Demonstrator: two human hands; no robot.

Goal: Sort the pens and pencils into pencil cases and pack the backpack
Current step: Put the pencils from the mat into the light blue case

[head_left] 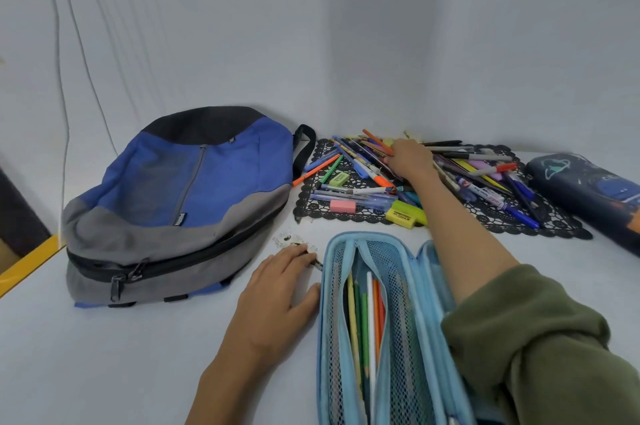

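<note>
Head view: our right hand (pixel 410 157) lies on the heap of pens and pencils (pixel 360 161) on the black lace mat (pixel 561 227) at the table's (pixel 138 355) far edge, fingers curled down; we cannot tell whether they hold anything. Our left hand (pixel 277 293) rests flat, fingers relaxed, beside the open light-blue pencil case (pixel 323 338) at the near edge. Our blue-grey backpack (pixel 180 189) lies near the left edge.

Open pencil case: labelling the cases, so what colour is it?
The pencil case is light blue; best in the head view.
</note>
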